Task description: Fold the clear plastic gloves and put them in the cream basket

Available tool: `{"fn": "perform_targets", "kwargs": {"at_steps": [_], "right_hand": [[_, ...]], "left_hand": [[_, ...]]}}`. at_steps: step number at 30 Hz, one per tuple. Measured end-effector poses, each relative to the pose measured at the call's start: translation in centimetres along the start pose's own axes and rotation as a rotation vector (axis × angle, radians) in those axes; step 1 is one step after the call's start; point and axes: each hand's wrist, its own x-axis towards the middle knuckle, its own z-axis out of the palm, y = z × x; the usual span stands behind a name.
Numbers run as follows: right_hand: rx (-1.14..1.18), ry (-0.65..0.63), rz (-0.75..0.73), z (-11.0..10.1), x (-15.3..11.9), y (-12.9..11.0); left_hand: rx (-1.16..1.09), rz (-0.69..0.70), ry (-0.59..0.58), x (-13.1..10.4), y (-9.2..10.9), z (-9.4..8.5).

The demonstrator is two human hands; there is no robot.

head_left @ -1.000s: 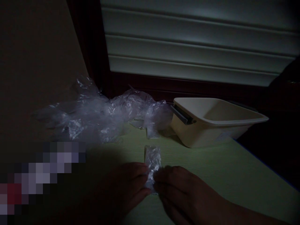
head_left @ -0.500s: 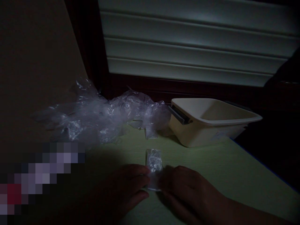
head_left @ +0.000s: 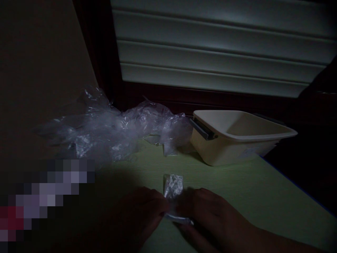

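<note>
A small folded clear plastic bag (head_left: 174,186) lies on the pale green tabletop (head_left: 147,167), between my two hands. My left hand (head_left: 144,211) is in deep shadow, its fingers closed on the bag's left side near the front. At the right side, my right hand (head_left: 213,214) has its fingers pressed together on the plastic. The bag's near edge is raised a little off the table and shows as a bright strip between the hands. My fingertips partly cover the middle of the bag.
Crumpled clear plastic bags (head_left: 102,130) are heaped at the back left against the wall. A cream plastic bin (head_left: 229,151) with dark handles stands at the back right by the table's edge. Behind is a white slatted panel (head_left: 210,45). A pixelated patch covers the lower left.
My left fingers, apart before, have closed on the plastic bag. Its far end has come slightly nearer to me, and its near edge has lifted.
</note>
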Motion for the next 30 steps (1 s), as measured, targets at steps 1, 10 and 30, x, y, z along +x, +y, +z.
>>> {"fn": "perform_targets", "kwargs": {"at_steps": [1,10,30], "right_hand": [[0.037,-0.008,0.033,0.0,0.1,0.0],[0.445,0.008,0.297,-0.2,0.8,-0.3],[0.497,0.008,0.373,0.3,0.5,-0.2]], "left_hand": [[-0.020,0.020,-0.024,0.2,-0.2,-0.2],[-0.135,-0.158,0.005,0.4,0.0,-0.4],[-0.127,-0.295,0.138,-0.5,1.0,0.8]]}}
